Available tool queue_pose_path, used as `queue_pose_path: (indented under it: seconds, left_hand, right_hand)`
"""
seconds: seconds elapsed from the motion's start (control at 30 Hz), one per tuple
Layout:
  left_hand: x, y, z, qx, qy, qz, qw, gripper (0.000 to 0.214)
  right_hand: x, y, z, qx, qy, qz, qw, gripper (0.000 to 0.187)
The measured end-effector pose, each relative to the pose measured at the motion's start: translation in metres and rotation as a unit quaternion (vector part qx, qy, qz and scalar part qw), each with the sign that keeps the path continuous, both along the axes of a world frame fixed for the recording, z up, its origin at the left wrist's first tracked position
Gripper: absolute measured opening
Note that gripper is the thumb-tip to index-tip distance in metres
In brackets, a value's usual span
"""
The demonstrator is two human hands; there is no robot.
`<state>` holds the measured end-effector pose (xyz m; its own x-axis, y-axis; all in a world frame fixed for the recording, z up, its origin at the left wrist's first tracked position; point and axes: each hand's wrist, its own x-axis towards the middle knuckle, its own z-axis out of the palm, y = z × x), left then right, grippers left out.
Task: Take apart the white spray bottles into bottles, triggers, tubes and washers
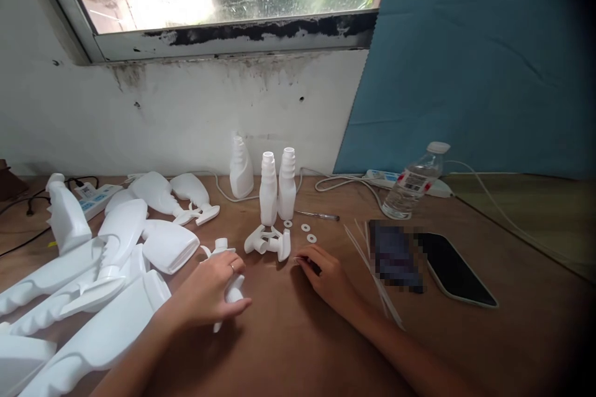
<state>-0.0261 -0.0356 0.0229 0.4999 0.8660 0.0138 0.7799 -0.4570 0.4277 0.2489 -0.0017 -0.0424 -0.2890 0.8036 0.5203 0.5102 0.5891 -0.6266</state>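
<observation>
My left hand (209, 291) is wrapped round a white spray trigger head (228, 273) lying on the brown table (298, 347). My right hand (326, 276) rests on the table with its fingertips pinched on something small I cannot make out. Just beyond it lie loose white trigger heads (270, 242) and small white washers (307, 232). Three white bottles without caps (269, 186) stand upright behind them.
A heap of white spray bottles (107, 273) lies at the left. A power strip (95, 197) and cables are at the back left. A water bottle (414, 181), a dark phone (454, 270), thin white tubes (372, 267) and a small screwdriver (319, 215) lie at the right.
</observation>
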Motion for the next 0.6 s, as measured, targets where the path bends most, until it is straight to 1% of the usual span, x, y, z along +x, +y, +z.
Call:
queue_pose_path:
  seconds: [0.03, 0.07, 0.1, 0.13, 0.17, 0.2, 0.23, 0.27, 0.33, 0.37, 0.47, 0.53, 0.6]
  left_hand:
    - [0.006, 0.0, -0.004, -0.035, -0.066, 0.013, 0.997, 0.03]
    - [0.014, 0.001, -0.009, -0.082, -0.149, 0.029, 0.985, 0.031]
    - [0.023, 0.002, -0.015, -0.138, -0.242, 0.045, 0.96, 0.033]
    - [0.033, 0.004, -0.022, -0.194, -0.337, 0.058, 0.919, 0.034]
    - [0.043, 0.007, -0.029, -0.246, -0.419, 0.067, 0.871, 0.035]
    - [0.053, 0.009, -0.035, -0.286, -0.473, 0.074, 0.83, 0.036]
    - [0.061, 0.012, -0.04, -0.306, -0.5, 0.081, 0.806, 0.038]
    - [0.068, 0.015, -0.043, -0.314, -0.511, 0.085, 0.795, 0.041]
    - [0.075, 0.02, -0.047, -0.305, -0.514, 0.099, 0.795, 0.046]
    - [0.076, 0.021, -0.048, -0.297, -0.518, 0.111, 0.795, 0.048]
    - [0.075, 0.024, -0.052, -0.277, -0.539, 0.159, 0.779, 0.05]
    - [0.073, 0.026, -0.057, -0.266, -0.55, 0.174, 0.772, 0.049]
    - [0.072, 0.028, -0.061, -0.258, -0.564, 0.17, 0.766, 0.048]
  right_hand:
    - [0.0, 0.0, 0.001, 0.001, 0.006, 0.001, 1.0, 0.015]
    - [-0.001, -0.001, 0.002, 0.003, 0.014, 0.001, 1.0, 0.015]
    - [-0.002, -0.002, 0.003, 0.008, 0.024, 0.0, 1.0, 0.015]
    - [-0.003, -0.003, 0.004, 0.015, 0.036, -0.003, 0.999, 0.016]
    - [-0.006, -0.005, 0.005, 0.022, 0.049, -0.011, 0.999, 0.016]
    - [-0.009, -0.007, 0.006, 0.027, 0.062, -0.022, 0.997, 0.016]
    - [-0.013, -0.009, 0.007, 0.03, 0.074, -0.034, 0.996, 0.015]
    - [-0.018, -0.012, 0.008, 0.032, 0.087, -0.045, 0.995, 0.015]
    - [-0.027, -0.017, 0.009, 0.04, 0.111, -0.05, 0.992, 0.013]
    - [-0.032, -0.018, 0.009, 0.051, 0.123, -0.041, 0.99, 0.012]
    - [-0.042, -0.022, 0.008, 0.111, 0.134, 0.019, 0.985, 0.014]
    - [-0.043, -0.023, 0.009, 0.147, 0.105, 0.068, 0.981, 0.023]
    - [-0.042, -0.024, 0.012, 0.158, 0.053, 0.102, 0.981, 0.033]
